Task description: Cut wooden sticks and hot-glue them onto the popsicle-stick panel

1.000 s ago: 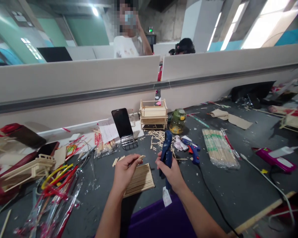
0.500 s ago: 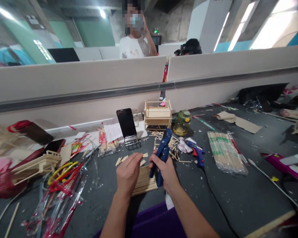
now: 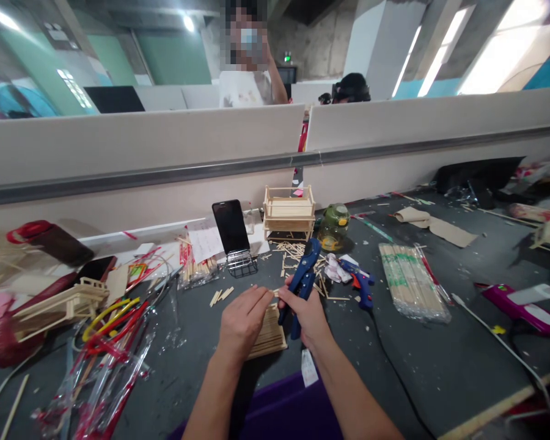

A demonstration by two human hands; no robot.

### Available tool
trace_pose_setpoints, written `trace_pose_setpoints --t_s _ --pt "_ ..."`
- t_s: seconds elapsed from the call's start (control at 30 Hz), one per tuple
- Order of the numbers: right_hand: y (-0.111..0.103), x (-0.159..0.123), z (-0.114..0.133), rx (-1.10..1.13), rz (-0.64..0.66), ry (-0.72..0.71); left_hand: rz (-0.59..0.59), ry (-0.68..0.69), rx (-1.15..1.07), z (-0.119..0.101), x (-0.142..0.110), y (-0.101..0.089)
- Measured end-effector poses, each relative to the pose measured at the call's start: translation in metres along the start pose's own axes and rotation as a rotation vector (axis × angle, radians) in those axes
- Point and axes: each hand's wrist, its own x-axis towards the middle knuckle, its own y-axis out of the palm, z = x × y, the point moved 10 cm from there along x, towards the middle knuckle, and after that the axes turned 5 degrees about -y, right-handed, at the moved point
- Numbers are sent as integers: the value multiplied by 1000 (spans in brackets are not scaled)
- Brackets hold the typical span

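While my right grip (image 3: 310, 313) is wrapped round the blue cutter (image 3: 304, 278), my left grip (image 3: 242, 321) has its fingertips pinched narrow on a small pale stick (image 3: 275, 294), right where the two hands nearly meet. The cutter slants up out of my right fist, its two long blue arms spread apart, and the little stick sits just left of it. Under my left fingers lies the stick panel (image 3: 268, 342), ribbed, pale wood, partly hidden by that hand, flat on the dark, speckled table (image 3: 343, 379). Just left, a few cut sticks (image 3: 221, 296) lie loose; beyond the cutter, there's a scatter of short sticks (image 3: 291, 249) in front of the upright wooden frame (image 3: 288, 214). On the right, crinkly clear plastic wraps a stick bundle (image 3: 412, 280) with green print, too blurred to read. Handwriting-like marks cover the white sheet (image 3: 204, 242) behind; I can't make them out, nor the white tag (image 3: 308, 368) near my right wrist.
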Motion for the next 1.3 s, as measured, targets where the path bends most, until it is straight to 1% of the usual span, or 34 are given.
trace_pose_setpoints --t_s 0.13,0.3,0.37,0.47,0.57,0.73,0.83,0.9,0.97,1.07,1.17,1.23,1.3 --pt "-3 1 -3 -3 6 26 17 32 -29 -2 1 -1" --pt "-2 3 -7 36 53 92 66 44 -112 -4 2 3" --pt "-4 5 -2 13 53 55 81 4 -149 -1 3 6" --pt "-5 6 8 -60 56 -25 105 -116 -223 8 5 12" --pt "-4 5 9 -99 56 -44 104 -179 -236 13 4 14" --pt "-3 2 4 -68 15 -33 111 -139 -122 11 0 16" --pt "-5 2 -1 -44 -7 -6 107 -105 -114 7 0 16" --pt "-6 2 -3 -33 -12 5 134 -122 -140 8 0 19" --pt "-7 3 -1 -40 -9 -8 186 -181 -210 11 0 24" --pt "-8 6 4 -100 11 -46 287 -322 -418 19 0 33" --pt "-7 9 11 -237 66 -101 383 -528 -630 30 -6 45" --pt "-5 10 13 -344 118 -130 429 -688 -751 38 -13 54" --pt "-1 9 14 -442 181 -165 472 -812 -859 44 -22 62"
